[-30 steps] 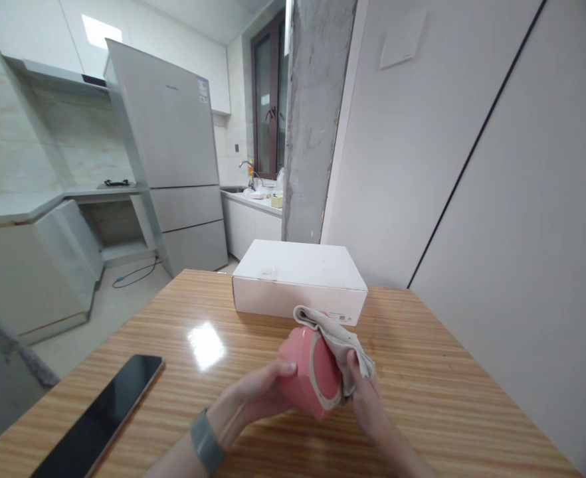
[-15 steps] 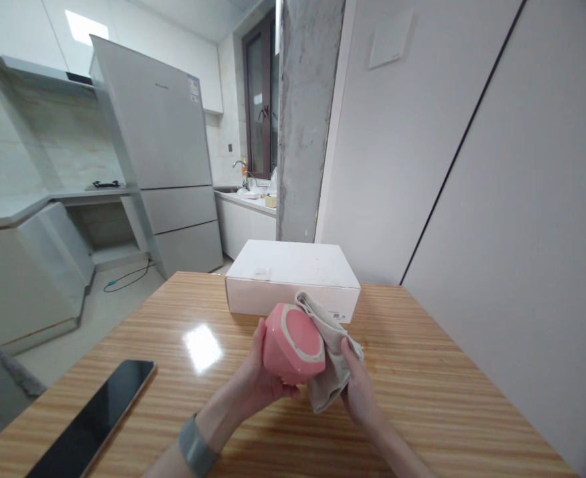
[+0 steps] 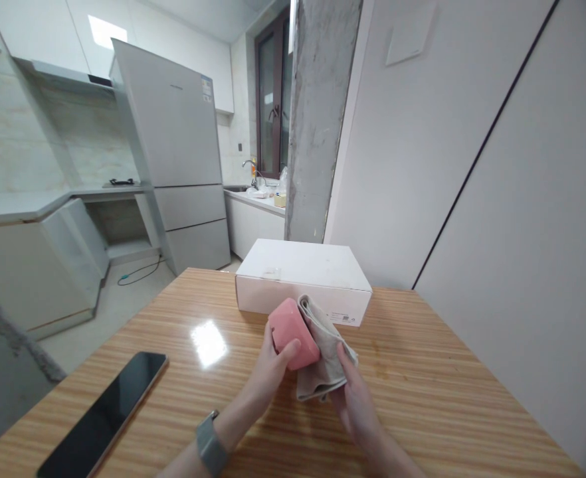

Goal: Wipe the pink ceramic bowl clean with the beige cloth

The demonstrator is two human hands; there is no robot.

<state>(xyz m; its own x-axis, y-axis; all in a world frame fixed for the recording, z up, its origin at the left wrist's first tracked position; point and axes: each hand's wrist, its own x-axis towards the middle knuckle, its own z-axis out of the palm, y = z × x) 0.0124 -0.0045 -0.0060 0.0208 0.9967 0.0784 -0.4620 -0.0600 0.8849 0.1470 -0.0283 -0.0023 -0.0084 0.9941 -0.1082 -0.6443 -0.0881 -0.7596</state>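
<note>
My left hand grips a pink bowl with flat, angular sides, its thumb lying across the near side. The bowl is tilted above the table, in front of the white box. A folded grey-beige cloth is pressed against the bowl's right side. My right hand holds that cloth, thumb on its outer face and the other fingers behind and below it. The cloth hides the bowl's right part, including most of its base. A grey band is on my left wrist.
A white cardboard box stands at the far side of the wood-grain table. To the left lies a black phone. Beyond the table are a grey fridge, a sink counter and a bare concrete pillar. A white wall rises on the right.
The bowl has turned in my left hand, so its base, which faced up, is now against the cloth. My left thumb has come over its near side. The view has shifted slightly left.
</note>
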